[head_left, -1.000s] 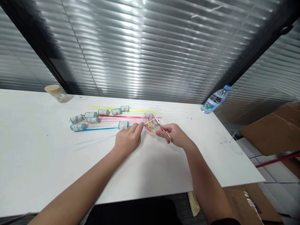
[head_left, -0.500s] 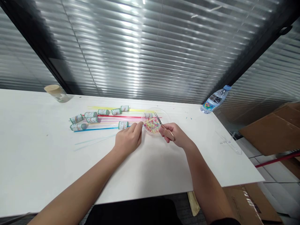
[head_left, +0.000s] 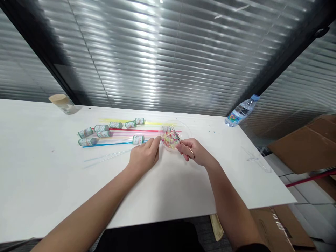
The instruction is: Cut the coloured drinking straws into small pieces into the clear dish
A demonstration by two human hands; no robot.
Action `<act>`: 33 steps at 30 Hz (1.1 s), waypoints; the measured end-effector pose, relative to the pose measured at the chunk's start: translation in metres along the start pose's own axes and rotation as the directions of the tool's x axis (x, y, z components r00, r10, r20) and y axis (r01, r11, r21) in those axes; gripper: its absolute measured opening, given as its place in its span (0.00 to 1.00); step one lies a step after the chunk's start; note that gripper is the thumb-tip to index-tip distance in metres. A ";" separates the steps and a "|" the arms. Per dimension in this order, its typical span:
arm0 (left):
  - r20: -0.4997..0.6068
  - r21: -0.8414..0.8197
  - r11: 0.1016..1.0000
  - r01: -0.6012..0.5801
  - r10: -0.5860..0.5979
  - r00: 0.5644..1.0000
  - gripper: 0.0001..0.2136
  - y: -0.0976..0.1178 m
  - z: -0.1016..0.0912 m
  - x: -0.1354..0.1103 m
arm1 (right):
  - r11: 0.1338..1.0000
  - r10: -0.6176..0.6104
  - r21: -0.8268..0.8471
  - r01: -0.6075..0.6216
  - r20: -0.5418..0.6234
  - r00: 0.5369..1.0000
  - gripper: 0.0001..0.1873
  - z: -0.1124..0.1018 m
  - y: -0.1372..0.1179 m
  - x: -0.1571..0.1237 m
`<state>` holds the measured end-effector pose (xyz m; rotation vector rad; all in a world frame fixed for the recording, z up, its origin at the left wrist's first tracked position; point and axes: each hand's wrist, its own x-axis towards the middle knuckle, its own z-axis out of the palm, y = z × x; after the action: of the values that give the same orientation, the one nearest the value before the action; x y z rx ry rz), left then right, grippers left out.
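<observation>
My right hand (head_left: 193,152) is closed round a pair of scissors (head_left: 178,137) with rose-gold handles, its blades pointing up and left over a clear plastic bowl (head_left: 189,130). Small colourful cut pieces (head_left: 169,141) lie in the bowl. At the bowl's left rim, my left hand (head_left: 144,154) has its fingers pinched together on a thin pale straw (head_left: 170,133); the short end juts out over the bowl, close to the blades. Pale blue straws (head_left: 105,157) lie to the left of this hand, and whether they run into its grip is hidden.
Several green-and-white patterned rolls (head_left: 115,125) lie among long red straws (head_left: 126,130), yellow straws (head_left: 152,123) and blue straws (head_left: 107,144). A lidded jar (head_left: 64,104) stands back left, a water bottle (head_left: 240,112) back right. Clear plastic scraps (head_left: 256,159) lie near the table's right edge.
My right hand has shifted slightly left and the scissors' blades have come nearer the straw's end. My left hand has hardly moved.
</observation>
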<state>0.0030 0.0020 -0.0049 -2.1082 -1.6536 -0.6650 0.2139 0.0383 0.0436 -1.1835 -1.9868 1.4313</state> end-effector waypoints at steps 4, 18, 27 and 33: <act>-0.050 0.029 0.999 -0.030 0.032 0.998 0.15 0.000 0.000 0.000 | 0.998 0.013 -0.059 -0.012 0.020 1.000 0.28 0.000 -0.001 0.000; -0.179 0.078 0.987 -0.143 0.155 0.971 0.16 -0.001 0.002 0.000 | 0.998 -0.006 -0.065 0.007 0.015 1.000 0.29 0.001 -0.002 0.000; -0.135 0.073 0.990 -0.122 0.131 0.982 0.17 -0.001 0.001 0.000 | 0.998 -0.012 -0.066 0.013 0.010 1.000 0.29 0.002 -0.001 0.000; -0.149 0.083 0.989 -0.122 0.133 0.980 0.17 0.000 -0.001 0.001 | 0.997 -0.014 -0.071 0.014 0.003 1.000 0.29 0.002 -0.001 0.000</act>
<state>0.0032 0.0021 -0.0034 -2.0363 -1.4253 -0.6975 0.2122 0.0369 0.0441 -1.1955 -2.0588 1.3659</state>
